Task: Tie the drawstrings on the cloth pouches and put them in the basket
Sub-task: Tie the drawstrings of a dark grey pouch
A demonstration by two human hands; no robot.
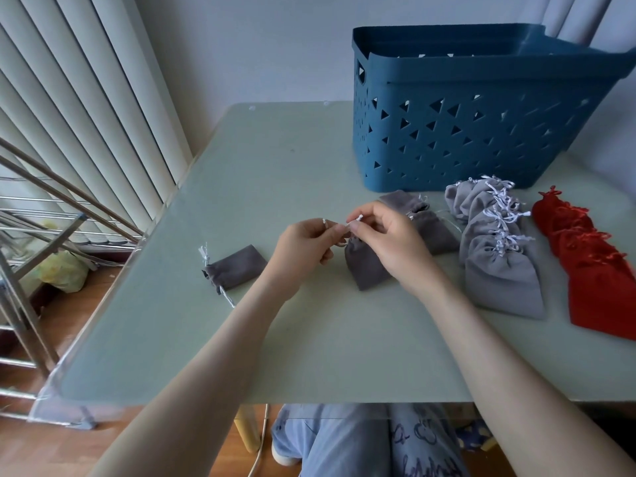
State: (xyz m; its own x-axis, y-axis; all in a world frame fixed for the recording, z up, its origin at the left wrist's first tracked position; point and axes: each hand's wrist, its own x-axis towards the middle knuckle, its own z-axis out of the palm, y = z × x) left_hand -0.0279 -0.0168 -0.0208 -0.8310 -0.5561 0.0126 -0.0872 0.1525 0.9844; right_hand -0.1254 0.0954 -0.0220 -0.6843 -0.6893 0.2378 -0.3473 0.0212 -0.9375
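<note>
A dark grey cloth pouch (364, 266) lies on the table between my hands, its neck gathered. My left hand (303, 249) pinches one white drawstring end above it. My right hand (389, 242) pinches the other white end, close to the left hand's fingertips. Another dark grey pouch (237, 268) lies to the left with its strings loose. Two more dark grey pouches (423, 218) sit behind my right hand. The blue basket (481, 132) stands at the back right.
A row of light grey pouches (499, 249) and a row of red pouches (592, 266) lie at the right. The pale green table (275, 339) ends at the left near a metal rack (20, 304) and vertical blinds (86, 98).
</note>
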